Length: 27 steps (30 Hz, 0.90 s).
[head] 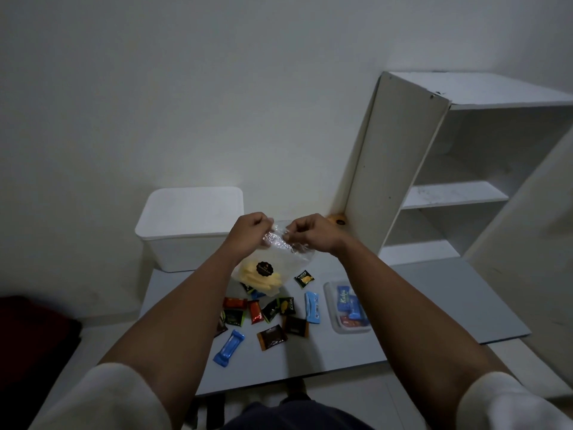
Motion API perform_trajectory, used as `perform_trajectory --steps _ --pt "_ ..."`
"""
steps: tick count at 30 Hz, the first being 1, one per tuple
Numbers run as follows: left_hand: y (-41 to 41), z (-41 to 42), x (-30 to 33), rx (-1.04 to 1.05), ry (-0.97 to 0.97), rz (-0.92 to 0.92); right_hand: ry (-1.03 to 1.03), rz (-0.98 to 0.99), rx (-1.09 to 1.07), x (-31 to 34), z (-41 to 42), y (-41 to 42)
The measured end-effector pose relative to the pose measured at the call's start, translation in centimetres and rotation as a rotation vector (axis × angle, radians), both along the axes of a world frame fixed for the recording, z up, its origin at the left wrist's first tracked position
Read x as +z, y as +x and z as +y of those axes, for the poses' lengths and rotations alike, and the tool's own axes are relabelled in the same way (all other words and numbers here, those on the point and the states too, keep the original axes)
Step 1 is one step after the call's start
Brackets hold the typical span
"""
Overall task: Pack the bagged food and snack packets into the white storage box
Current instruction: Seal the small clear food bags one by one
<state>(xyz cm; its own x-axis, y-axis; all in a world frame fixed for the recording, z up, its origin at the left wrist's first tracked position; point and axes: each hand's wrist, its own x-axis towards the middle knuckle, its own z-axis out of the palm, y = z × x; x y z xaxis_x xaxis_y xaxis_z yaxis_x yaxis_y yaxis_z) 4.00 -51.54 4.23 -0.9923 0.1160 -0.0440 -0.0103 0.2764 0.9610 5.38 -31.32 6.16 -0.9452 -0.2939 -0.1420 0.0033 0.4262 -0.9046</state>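
Head view: a person's two bare forearms reach forward over a low grey board (418, 305) lying on the floor, against a white wall.
Left hand (248, 232): fingers curled, pinching the left side of the top of a clear plastic bag (279, 259).
Right hand (310, 232): fingers curled likewise, pinching the right side of the same bag top; the two hands sit close together with the crinkled plastic bunched between them.
Clear plastic bag: held up above the board, hanging down from both hands; pale yellow food pieces (263, 279) lie in its lower part, and a round black sticker (264, 268) sits on its front.
White storage box (186, 228): far left on the board, just left of the left hand, by the wall; its top looks flat and white, and whether that is a lid I cannot tell.
Snack packets (269, 311): scattered on the board near the person, below the hanging bag; orange, dark green, brown and black wrappers among them.
Blue packets: one long one (228, 347) at the near left of the scatter, another (311, 307) upright at its right.
Clear tray (330, 293): right of the scatter, on the board, holding blue and red packets.
White shelf unit (434, 181): far right, standing tilted in this wide-angle view.
Dark red cloth (34, 330): on the floor at the left edge.
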Motion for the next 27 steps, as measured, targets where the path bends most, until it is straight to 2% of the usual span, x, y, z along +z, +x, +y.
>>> perform_trajectory --steps 3,8,12,17,22,27 --pt "0.0 -0.3 -0.2 -0.032 -0.023 0.014 -0.040 -0.001 -0.046 -0.3 0.0 0.2" --pt "-1.2 -1.3 -1.3 0.066 -0.029 0.027 -0.189 -0.090 -0.156 -2.8 1.4 0.1" --pt "-1.5 -0.8 -3.4 0.105 -0.084 -0.001 -0.180 -0.111 -0.150 -4.6 2.1 -0.1" --pt "-2.7 0.8 -5.1 0.193 -0.011 -0.051 -0.238 -0.142 -0.230 -6.6 2.8 -0.9" --pt "-5.6 2.5 -7.2 0.317 0.218 -0.171 -0.266 -0.284 -0.223 -10.8 2.8 -2.3" --pt "-9.9 4.3 -10.5 0.329 0.114 -0.200 -0.285 -0.314 -0.367 -15.2 2.2 -7.9"
